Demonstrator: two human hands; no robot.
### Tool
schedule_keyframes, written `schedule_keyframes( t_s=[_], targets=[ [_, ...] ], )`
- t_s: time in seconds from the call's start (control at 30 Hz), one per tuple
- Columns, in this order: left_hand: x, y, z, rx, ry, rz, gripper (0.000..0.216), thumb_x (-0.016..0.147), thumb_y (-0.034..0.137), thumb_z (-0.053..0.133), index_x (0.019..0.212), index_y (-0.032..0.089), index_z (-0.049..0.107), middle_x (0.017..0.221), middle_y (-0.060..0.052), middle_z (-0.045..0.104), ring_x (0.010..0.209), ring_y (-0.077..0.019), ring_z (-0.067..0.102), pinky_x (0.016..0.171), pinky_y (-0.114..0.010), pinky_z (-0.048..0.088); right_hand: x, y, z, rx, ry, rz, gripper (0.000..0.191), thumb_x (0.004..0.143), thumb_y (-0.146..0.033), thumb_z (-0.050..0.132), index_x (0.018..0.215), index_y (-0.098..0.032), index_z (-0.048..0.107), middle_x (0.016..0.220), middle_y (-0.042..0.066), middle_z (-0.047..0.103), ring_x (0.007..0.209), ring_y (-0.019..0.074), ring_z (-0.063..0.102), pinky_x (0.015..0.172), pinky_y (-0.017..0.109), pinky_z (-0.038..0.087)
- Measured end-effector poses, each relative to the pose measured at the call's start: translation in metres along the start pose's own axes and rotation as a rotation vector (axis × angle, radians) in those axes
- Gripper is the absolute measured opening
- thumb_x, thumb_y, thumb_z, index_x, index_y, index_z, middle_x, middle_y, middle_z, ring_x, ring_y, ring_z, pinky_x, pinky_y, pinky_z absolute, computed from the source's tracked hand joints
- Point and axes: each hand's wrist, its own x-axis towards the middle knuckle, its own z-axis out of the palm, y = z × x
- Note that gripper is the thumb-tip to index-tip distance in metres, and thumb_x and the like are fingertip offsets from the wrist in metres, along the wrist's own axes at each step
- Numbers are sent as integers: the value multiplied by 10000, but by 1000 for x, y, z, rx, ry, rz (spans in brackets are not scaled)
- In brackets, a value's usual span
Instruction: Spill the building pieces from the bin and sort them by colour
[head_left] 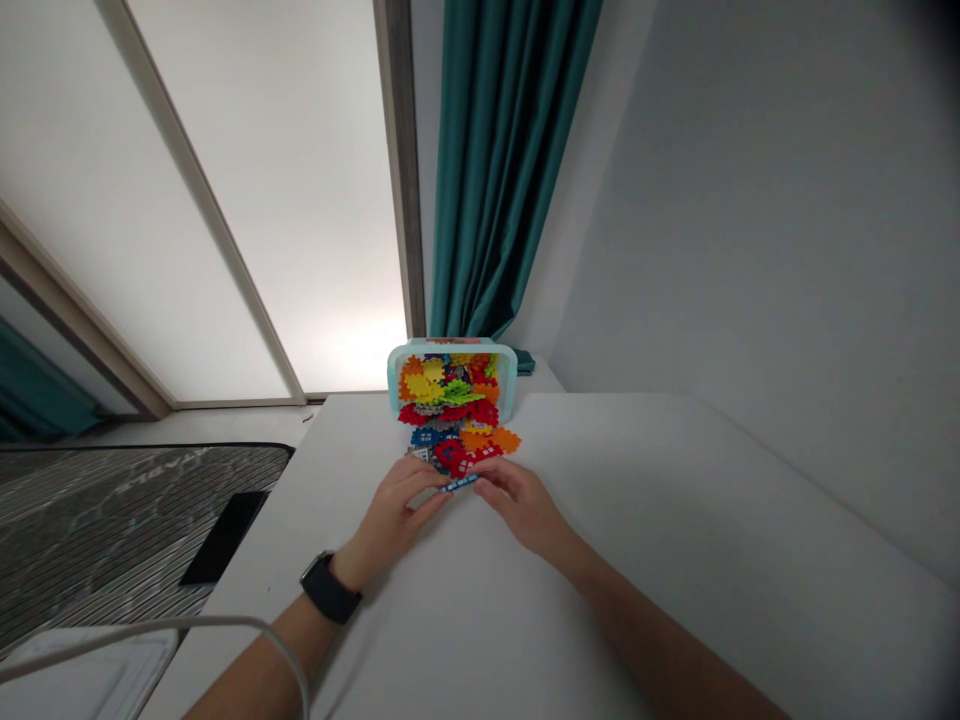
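Both hands meet over a small blue toothed building piece (459, 483), seen nearly edge-on. My left hand (405, 495) pinches its left end, and my right hand (521, 500) pinches the right end. Just beyond the fingers lies a loose pile of flat toothed plastic pieces: red ones (451, 455), blue ones (425, 437) and orange ones (507, 440). Behind the pile, a pale teal plastic tub (508, 375) on its side, its opening toward me, holds many more in yellow, green, red and orange. Whether the held piece is one part or two joined, I cannot tell.
A white table (645, 560) carries everything. A pale cable (225, 621) loops over my left forearm, which wears a black watch (330, 588). A black flat object (223, 538) lies at the table's left edge. Beyond hang a teal curtain (487, 170) and a grey wall (765, 220).
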Motion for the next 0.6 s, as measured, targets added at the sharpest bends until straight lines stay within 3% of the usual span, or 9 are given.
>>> schedule_keyframes(
  t_s=[0.13, 0.23, 0.37, 0.47, 0.6],
  targets=[
    [1, -2, 4, -136, 24, -239, 241, 925, 416, 648, 880, 183, 691, 826, -45, 683, 802, -188, 616, 778, -325, 488, 3, 2, 2, 130, -66, 110, 372, 918, -546, 581, 818, -196, 656, 706, 9, 647, 658, 156, 609, 647, 288, 496],
    [3, -3, 9, -378, 24, -416, 331, 882, 495, 672, 899, 165, 681, 761, -24, 663, 712, -164, 600, 700, -293, 482, 4, -3, 3, 203, -107, 152, 425, 881, -606, 606, 774, -196, 635, 701, 12, 647, 648, 154, 599, 630, 286, 495],
    [4, 0, 14, -550, 36, -524, 390, 858, 541, 683, 914, 156, 666, 736, -9, 636, 666, -144, 571, 632, -261, 461, 5, -9, 3, 218, -143, 224, 460, 849, -646, 622, 774, -193, 633, 718, 22, 661, 656, 159, 610, 648, 300, 508],
    [3, 2, 13, -505, 26, -497, 373, 896, 532, 643, 922, 160, 654, 728, -8, 628, 663, -147, 571, 633, -267, 468, 5, -9, 3, 217, -135, 230, 483, 834, -672, 621, 771, -194, 617, 701, 13, 639, 647, 158, 603, 641, 298, 502],
    [0, 4, 7, -154, 45, -197, 243, 961, 406, 599, 922, 178, 674, 852, -55, 655, 803, -183, 609, 739, -304, 494, 4, -8, 0, 135, -124, 195, 483, 882, -668, 561, 825, -191, 611, 724, 19, 646, 679, 166, 612, 650, 294, 493]
  ],
)
